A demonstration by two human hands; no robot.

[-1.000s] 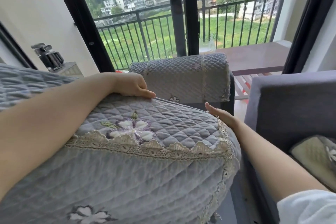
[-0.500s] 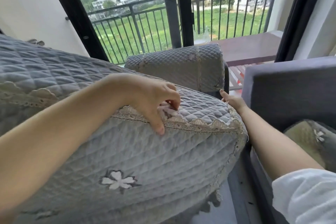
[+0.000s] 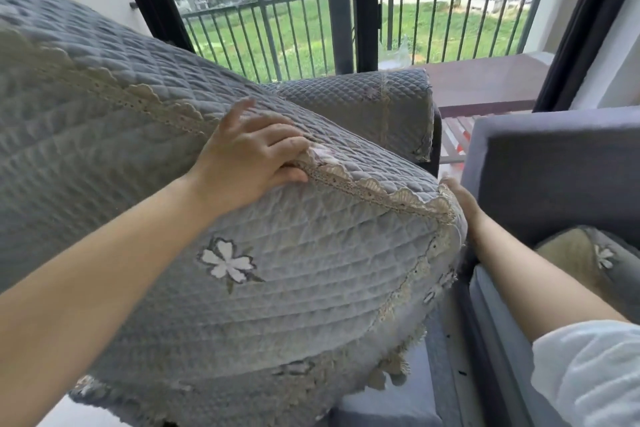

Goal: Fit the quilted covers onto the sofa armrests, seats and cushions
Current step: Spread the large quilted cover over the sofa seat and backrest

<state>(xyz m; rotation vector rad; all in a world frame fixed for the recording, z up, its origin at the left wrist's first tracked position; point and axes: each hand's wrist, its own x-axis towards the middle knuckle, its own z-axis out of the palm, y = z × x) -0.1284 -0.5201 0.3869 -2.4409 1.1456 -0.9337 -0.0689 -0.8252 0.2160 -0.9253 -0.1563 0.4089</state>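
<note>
Head view: large seat cushion (image 3: 242, 288), wrapped in a grey quilted cover (image 3: 104, 97), is held up above the bare sofa seat (image 3: 388, 406). Left hand (image 3: 249, 156) pinches the cover's lace trim (image 3: 374, 187). Right hand (image 3: 460, 198) presses the cushion's far end, finger state indeterminate. Covered armrest (image 3: 363, 104) stands behind.

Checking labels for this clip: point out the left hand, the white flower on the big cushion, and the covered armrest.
left hand (image 3: 247, 158), head view, back of the hand
white flower (image 3: 227, 262), head view, centre of the petals
armrest (image 3: 363, 104), head view, quilted top face
</note>
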